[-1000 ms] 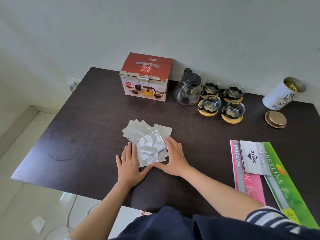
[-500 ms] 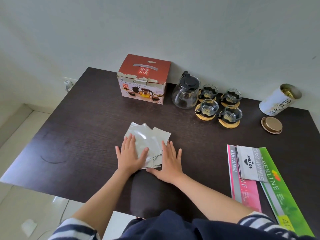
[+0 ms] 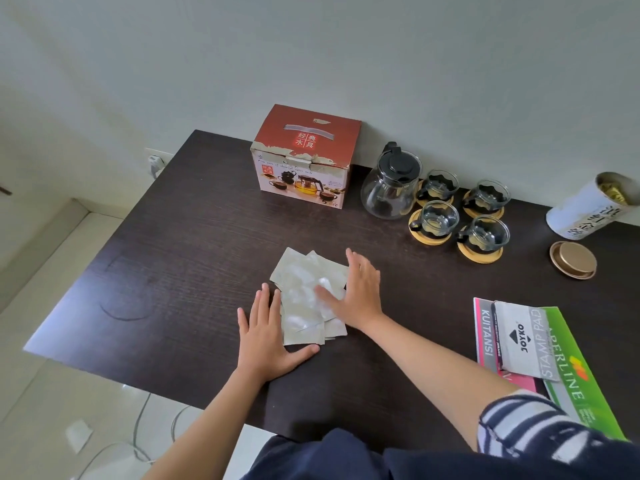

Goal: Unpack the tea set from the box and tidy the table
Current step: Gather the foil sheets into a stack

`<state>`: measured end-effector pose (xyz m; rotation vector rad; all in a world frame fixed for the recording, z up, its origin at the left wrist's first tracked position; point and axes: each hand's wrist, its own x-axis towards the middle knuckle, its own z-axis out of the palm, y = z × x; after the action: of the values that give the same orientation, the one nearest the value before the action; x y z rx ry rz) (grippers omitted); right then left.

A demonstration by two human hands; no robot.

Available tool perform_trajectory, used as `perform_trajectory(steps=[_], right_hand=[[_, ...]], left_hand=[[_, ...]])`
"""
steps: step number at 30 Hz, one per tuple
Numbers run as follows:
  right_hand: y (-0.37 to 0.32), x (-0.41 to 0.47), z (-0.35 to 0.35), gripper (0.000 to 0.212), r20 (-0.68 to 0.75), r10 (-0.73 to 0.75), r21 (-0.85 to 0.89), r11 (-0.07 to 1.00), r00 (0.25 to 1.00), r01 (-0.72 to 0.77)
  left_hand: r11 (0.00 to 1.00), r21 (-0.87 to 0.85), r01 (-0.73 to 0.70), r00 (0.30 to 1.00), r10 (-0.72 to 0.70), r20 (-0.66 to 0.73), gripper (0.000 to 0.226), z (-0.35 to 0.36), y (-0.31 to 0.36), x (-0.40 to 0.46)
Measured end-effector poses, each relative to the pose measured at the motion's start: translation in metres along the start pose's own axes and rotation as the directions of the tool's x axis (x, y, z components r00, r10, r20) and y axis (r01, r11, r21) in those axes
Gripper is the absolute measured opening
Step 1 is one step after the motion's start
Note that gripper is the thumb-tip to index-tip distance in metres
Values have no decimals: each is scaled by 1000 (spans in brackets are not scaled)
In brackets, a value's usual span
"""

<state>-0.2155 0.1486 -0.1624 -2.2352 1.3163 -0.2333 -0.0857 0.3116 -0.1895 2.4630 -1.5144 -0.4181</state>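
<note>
Tea set stuff is pretty much all out of the box already, so the step in hand looks like squaring up the loose silver packets (image 3: 308, 299) in the middle of the dark table (image 3: 173, 271). Nearest the camera, the left hand (image 3: 265, 336) lies flat with fingers straight and relaxed, gripping nothing, its fingertips against the left edge of the pile and the thumb hooked under the near corner. The right hand (image 3: 358, 292) is flat too, fingers straight, palm side resting on the right edge of the pile with the thumb over the top packet. To do this well I'd push both hands inward evenly so the fanned corners line up, since foil like that probably slides and skews easily, then pinch the whole stack at once rather than one sheet at a time. Off to the right, near the table edge, sit the stationery booklets (image 3: 540, 355), a pink one, a grey stamp pad pack and a green one overlapped, well apart from the pile and not in the way. Further back right is a gold lid (image 3: 573, 259) lying beside the white canister (image 3: 588, 209), which is tipped and open. Behind the packets, four glass cups (image 3: 460, 216) stand on wooden coasters just beside the glass teapot (image 3: 389, 188), and the red box (image 3: 304, 157) stands closed against the wall. Nothing blocks the hands, though a wide sweep to the right could reach the cups.
</note>
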Motion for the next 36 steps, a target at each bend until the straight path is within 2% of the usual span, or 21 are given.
perform_trajectory(steps=[2, 4, 7, 11, 13, 16, 18, 20, 24, 26, 28, 30, 31, 33, 36], right_hand=[[-13, 25, 0, 106, 94, 126, 12, 992, 988, -127], [-23, 41, 3, 104, 156, 171, -18, 985, 973, -170], [-33, 44, 13, 96, 182, 92, -3, 996, 979, -93], [-35, 21, 24, 81, 75, -66, 6, 998, 995, 65], [-35, 9, 27, 81, 45, -79, 10, 997, 996, 79], [-41, 0, 29, 87, 91, 26, 41, 999, 995, -30], [-47, 0, 26, 90, 160, 138, 147, 976, 977, -162], [-49, 2, 23, 79, 224, 204, 208, 945, 953, -251], [-50, 4, 17, 52, 280, 201, 184, 949, 939, -258], [-48, 2, 15, 44, 300, 200, 265, 922, 933, -283], [-45, -3, 14, 40, 303, 218, 369, 871, 928, -325], [-45, -11, 14, 38, 254, 233, 421, 847, 939, -324], [-45, -15, 15, 37, 216, 223, 391, 872, 951, -293], [-48, -25, 19, 42, 167, 182, 222, 951, 969, -216], [-55, -37, 22, 51, 174, 135, 31, 989, 975, -143]], left_hand=[[999, 47, 7, 999, -9, 32, 131, -1, 1, 2], [998, 63, 18, 999, -21, 51, 130, -2, 2, 3], [997, 67, 27, 999, -30, 42, 125, -2, 2, 3], [998, 65, 26, 999, -29, 35, 120, -2, 2, 5], [997, 68, 24, 999, -27, 40, 118, -1, 2, 5], [996, 85, 18, 998, -23, 55, 116, -1, 2, 5], [995, 93, 17, 998, -23, 65, 116, -1, 2, 5], [995, 96, 19, 997, -26, 75, 116, -2, 2, 6], [995, 104, 7, 996, -16, 89, 119, -4, 1, 6], [999, 45, 7, 995, -12, 101, 120, -5, -1, 5], [990, -135, 41, 996, -29, 87, 119, -9, -1, 5], [939, -328, 100, 995, -90, 43, 111, -16, 0, 6], [915, -384, 124, 991, -134, 1, 104, -20, 1, 5], [892, -416, 179, 969, -233, -83, 81, -24, 3, 1], [880, -346, 324, 929, -365, -58, 55, -27, 7, -4]])
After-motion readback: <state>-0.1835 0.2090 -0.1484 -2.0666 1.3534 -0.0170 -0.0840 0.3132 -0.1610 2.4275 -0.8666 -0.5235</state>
